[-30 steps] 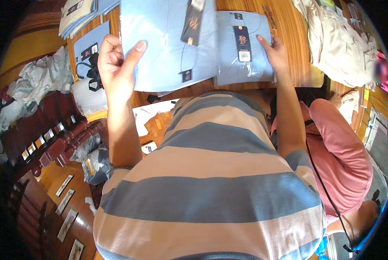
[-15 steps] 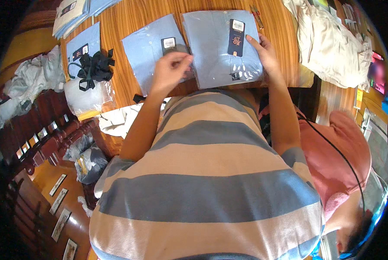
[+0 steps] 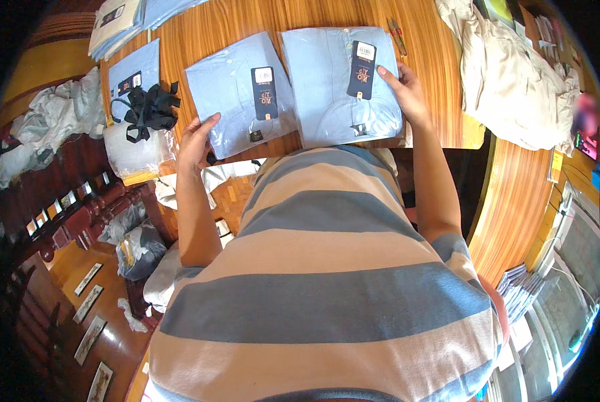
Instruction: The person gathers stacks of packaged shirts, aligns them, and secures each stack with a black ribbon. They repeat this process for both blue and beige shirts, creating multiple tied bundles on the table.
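Observation:
Two folded light-blue shirts in clear plastic bags, each with a dark hang tag, lie side by side in front of me on the wooden table. At the lower left edge of the left bagged shirt [image 3: 229, 87], my left hand [image 3: 196, 139] grips with the thumb on top and the fingers partly hidden. My right hand [image 3: 408, 94] holds the right edge of the right bagged shirt [image 3: 323, 87], its thumb lying on the plastic beside the tag. The two bags nearly touch at their inner edges.
Left of the shirts lie a bundle of black ribbon [image 3: 151, 110], a white plastic-wrapped bundle [image 3: 136, 151] and another blue shirt [image 3: 142, 60]. A shirt stack [image 3: 122, 27] sits at far left. Small snips [image 3: 397, 37] and cream garments [image 3: 507, 80] are at right.
My left hand has moved from between the two shirts to the left shirt's outer edge, uncovering its tag. The person in pink at the right has mostly gone out of view.

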